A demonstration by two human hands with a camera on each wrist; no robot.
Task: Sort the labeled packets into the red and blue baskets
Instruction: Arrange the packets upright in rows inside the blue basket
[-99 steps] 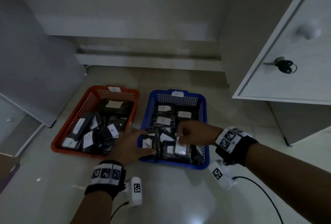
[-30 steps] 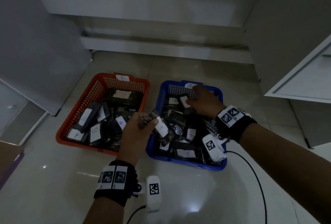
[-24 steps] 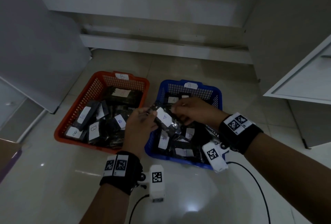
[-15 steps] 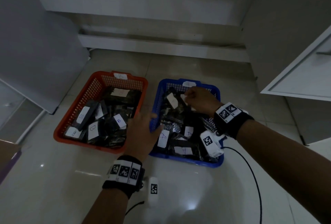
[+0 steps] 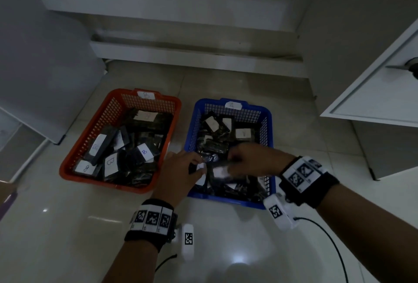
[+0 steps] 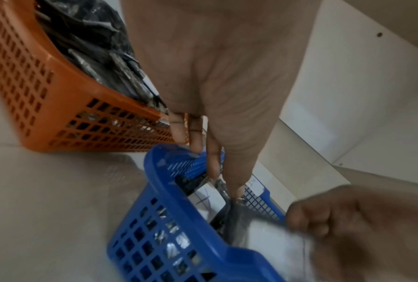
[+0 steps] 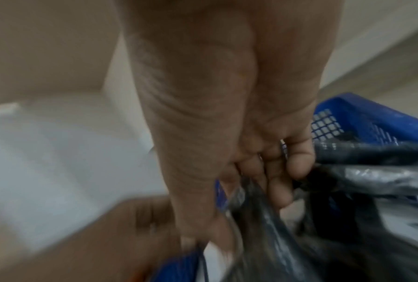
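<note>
A red basket [image 5: 101,182] tagged B and a blue basket [image 5: 226,200] tagged A stand side by side on the floor, both holding black packets with white labels. Both hands are over the near end of the blue basket. My right hand [image 5: 244,160] grips a black packet [image 5: 219,172] with a white label, fingers curled round it [image 7: 263,181]. My left hand [image 5: 181,169] reaches in with nearly straight fingers, and its thumb and forefinger [image 6: 225,181] pinch the clear edge of that same packet [image 6: 268,236]. The label's letter is blurred.
A white cabinet door [image 5: 373,92] with a key hangs open at the right. A white panel [image 5: 45,79] leans at the left and a wall ledge [image 5: 192,56] runs behind the baskets. A black cable [image 5: 328,237] trails from my right wrist across the tiled floor.
My right hand has come back from the far end of the blue basket to its near end and grips a packet. My left hand has reached in to meet it.
</note>
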